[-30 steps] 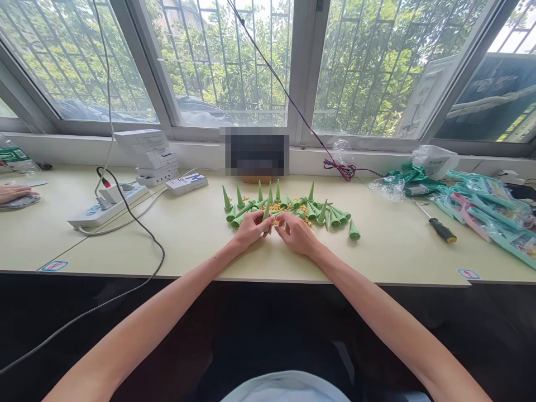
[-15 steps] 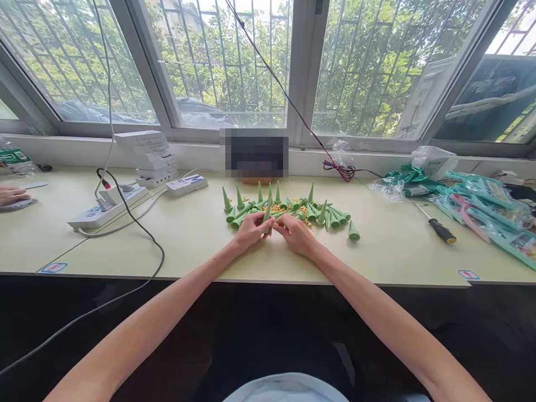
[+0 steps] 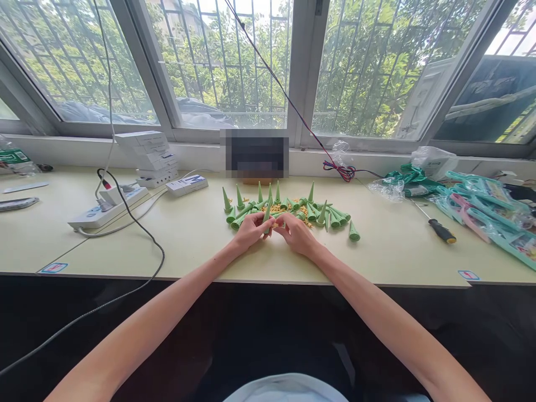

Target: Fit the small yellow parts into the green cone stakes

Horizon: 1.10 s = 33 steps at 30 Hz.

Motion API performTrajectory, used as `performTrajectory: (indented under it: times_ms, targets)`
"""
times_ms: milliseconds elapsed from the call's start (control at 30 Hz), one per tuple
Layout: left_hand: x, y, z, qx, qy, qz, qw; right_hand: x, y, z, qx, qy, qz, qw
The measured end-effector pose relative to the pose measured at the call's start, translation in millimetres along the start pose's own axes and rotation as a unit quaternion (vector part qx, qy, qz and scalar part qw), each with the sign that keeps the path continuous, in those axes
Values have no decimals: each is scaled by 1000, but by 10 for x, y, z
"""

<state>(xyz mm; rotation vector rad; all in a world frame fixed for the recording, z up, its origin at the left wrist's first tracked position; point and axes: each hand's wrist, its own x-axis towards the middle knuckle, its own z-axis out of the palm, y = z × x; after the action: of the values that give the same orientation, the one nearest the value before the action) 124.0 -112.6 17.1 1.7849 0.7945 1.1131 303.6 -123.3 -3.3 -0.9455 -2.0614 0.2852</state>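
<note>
My left hand (image 3: 252, 230) is closed around a green cone (image 3: 267, 214), held upright with its tip pointing up. Pinched in my right hand (image 3: 296, 233) is a small yellow piece (image 3: 275, 225), right beside the cone; its exact shape is too small to make out. Behind both hands spreads a pile of green cones (image 3: 335, 218), some standing, others lying on their sides. Many small yellow pieces (image 3: 285, 208) are scattered among them. One loose cone (image 3: 354, 231) lies to the right of the pile.
Left on the table (image 3: 201, 245) are a power strip (image 3: 109, 207) with cables, stacked white boxes (image 3: 146, 156) and a phone (image 3: 19, 204). To the right lie a screwdriver (image 3: 441, 230) and plastic-wrapped turquoise items (image 3: 489, 206). A blurred dark block (image 3: 257, 154) stands at the back.
Another person's hand at the far left has gone from view, leaving the phone uncovered. My own hands have barely shifted at the cone.
</note>
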Motion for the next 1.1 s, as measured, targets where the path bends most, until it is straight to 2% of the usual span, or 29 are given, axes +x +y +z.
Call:
performTrajectory:
  times_ms: [500,733,1100]
  targets:
    - [-1,-5,-2,-9,-12,-10,1000,10,-1,9,-14,-35,22,999]
    - [5,17,8,-9,-5,-10,1000,-2,-14,2,5,-5,12,1000]
    - [2,-8,-2,-6,-19,-5,1000,-3,-7,3,-14,-6,4,1000]
